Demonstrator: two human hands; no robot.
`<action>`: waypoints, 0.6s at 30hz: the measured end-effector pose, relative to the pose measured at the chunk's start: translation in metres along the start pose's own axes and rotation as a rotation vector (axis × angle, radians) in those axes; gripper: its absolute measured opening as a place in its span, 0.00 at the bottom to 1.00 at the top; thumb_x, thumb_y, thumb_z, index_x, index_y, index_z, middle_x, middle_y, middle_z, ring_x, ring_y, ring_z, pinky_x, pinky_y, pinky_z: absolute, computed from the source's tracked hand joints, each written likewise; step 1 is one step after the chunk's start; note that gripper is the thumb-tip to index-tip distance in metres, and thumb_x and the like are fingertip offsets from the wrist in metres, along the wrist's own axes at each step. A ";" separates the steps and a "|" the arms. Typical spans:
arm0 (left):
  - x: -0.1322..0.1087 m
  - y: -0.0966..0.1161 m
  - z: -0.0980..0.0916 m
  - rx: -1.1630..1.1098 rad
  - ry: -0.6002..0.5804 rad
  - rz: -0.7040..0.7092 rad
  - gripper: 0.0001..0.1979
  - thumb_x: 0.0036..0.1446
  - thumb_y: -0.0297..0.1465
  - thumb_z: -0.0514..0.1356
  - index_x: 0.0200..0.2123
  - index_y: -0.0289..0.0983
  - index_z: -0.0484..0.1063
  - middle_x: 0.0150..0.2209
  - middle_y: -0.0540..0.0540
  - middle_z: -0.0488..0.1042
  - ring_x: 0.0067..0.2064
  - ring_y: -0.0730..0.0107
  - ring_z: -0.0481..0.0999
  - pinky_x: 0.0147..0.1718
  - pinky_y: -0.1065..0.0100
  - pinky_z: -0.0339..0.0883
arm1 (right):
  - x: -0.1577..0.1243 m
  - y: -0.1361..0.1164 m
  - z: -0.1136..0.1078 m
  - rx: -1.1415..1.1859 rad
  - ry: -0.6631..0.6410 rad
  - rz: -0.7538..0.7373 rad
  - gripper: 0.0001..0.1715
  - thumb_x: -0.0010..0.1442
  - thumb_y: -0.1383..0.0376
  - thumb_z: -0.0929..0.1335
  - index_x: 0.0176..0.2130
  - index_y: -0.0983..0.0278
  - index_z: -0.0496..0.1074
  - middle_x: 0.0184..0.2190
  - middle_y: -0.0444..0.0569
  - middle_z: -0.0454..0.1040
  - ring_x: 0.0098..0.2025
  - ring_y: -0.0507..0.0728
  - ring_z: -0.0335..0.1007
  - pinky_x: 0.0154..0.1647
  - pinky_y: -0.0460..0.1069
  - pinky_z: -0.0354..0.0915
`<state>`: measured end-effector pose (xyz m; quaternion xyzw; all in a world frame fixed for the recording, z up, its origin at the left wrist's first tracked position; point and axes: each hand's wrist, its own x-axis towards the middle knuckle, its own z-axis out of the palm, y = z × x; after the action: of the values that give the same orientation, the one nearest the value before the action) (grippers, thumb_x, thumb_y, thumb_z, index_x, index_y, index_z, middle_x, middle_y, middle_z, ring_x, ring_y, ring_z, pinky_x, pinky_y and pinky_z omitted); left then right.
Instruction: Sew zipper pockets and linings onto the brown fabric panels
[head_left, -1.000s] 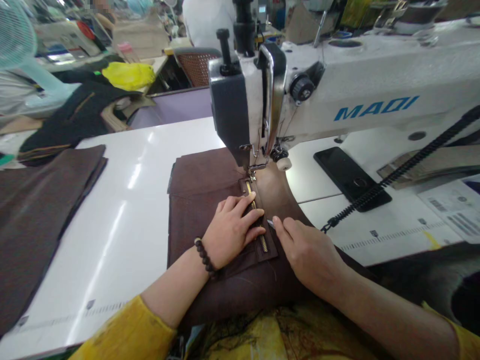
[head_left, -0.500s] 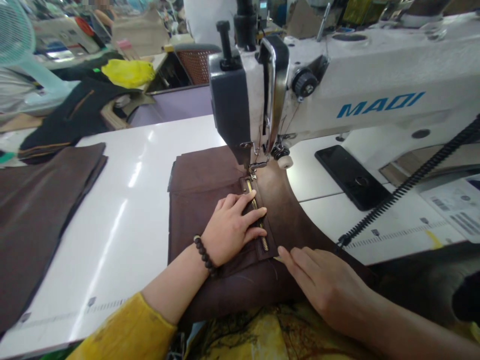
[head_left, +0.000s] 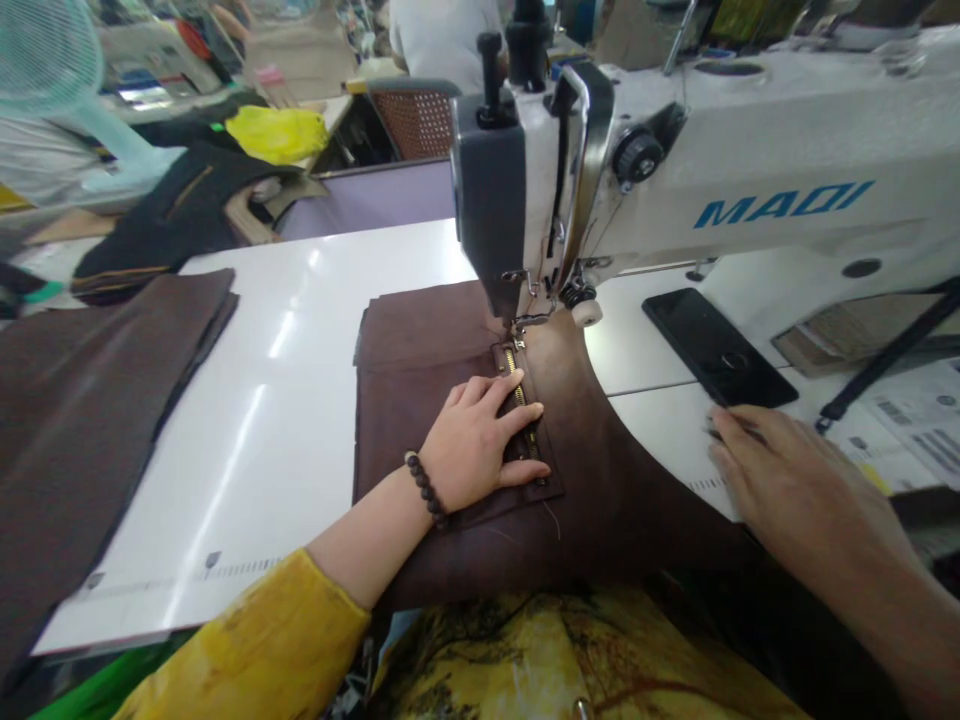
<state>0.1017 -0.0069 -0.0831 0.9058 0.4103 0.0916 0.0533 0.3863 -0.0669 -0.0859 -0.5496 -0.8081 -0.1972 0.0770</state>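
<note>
My left hand [head_left: 480, 440] lies flat with its fingers spread on a brown fabric piece [head_left: 420, 390], pressing beside a brass zipper [head_left: 525, 415]. The zipper runs up to the presser foot [head_left: 525, 322] of a white sewing machine [head_left: 750, 170]. My right hand [head_left: 780, 480] rests on the white table [head_left: 300, 380] to the right, off the fabric. Its fingers are held together, and their tips cover a small grey thing just below a black phone [head_left: 716, 345]. A bead bracelet [head_left: 427, 490] circles my left wrist.
A stack of brown fabric [head_left: 90, 400] lies at the table's left edge. Dark garments [head_left: 180, 215] and a yellow bag [head_left: 277, 132] sit beyond it. A black rod [head_left: 885, 355] and printed papers [head_left: 915, 415] lie at the right. Another person [head_left: 442, 40] sits behind the machine.
My right hand has left the zipper's edge, slid down the fabric, then moved right onto the table near the phone. My left hand stays on the fabric.
</note>
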 end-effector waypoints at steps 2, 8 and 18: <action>-0.001 -0.001 0.000 -0.003 0.011 0.004 0.29 0.47 0.51 0.57 0.49 0.40 0.66 0.55 0.39 0.58 0.49 0.52 0.59 0.45 0.53 0.58 | 0.012 -0.025 -0.008 0.173 0.080 -0.112 0.17 0.59 0.71 0.57 0.44 0.76 0.67 0.38 0.60 0.69 0.38 0.61 0.65 0.38 0.56 0.64; -0.002 0.000 0.006 -0.004 0.032 0.017 0.25 0.51 0.47 0.56 0.50 0.41 0.65 0.56 0.38 0.57 0.51 0.52 0.59 0.46 0.53 0.57 | 0.034 -0.075 -0.010 0.518 -0.016 -0.551 0.19 0.61 0.70 0.57 0.50 0.67 0.64 0.53 0.50 0.63 0.54 0.58 0.56 0.54 0.58 0.55; -0.057 -0.051 -0.037 -0.043 -0.009 -0.133 0.20 0.55 0.27 0.56 0.52 0.31 0.59 0.58 0.35 0.52 0.57 0.60 0.56 0.55 0.56 0.53 | 0.027 -0.067 0.013 0.459 0.048 -0.682 0.22 0.58 0.69 0.59 0.53 0.68 0.60 0.56 0.51 0.59 0.57 0.59 0.52 0.55 0.59 0.51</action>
<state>0.0199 -0.0151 -0.0628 0.8755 0.4674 0.0925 0.0805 0.3154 -0.0602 -0.1041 -0.2138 -0.9650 -0.0387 0.1467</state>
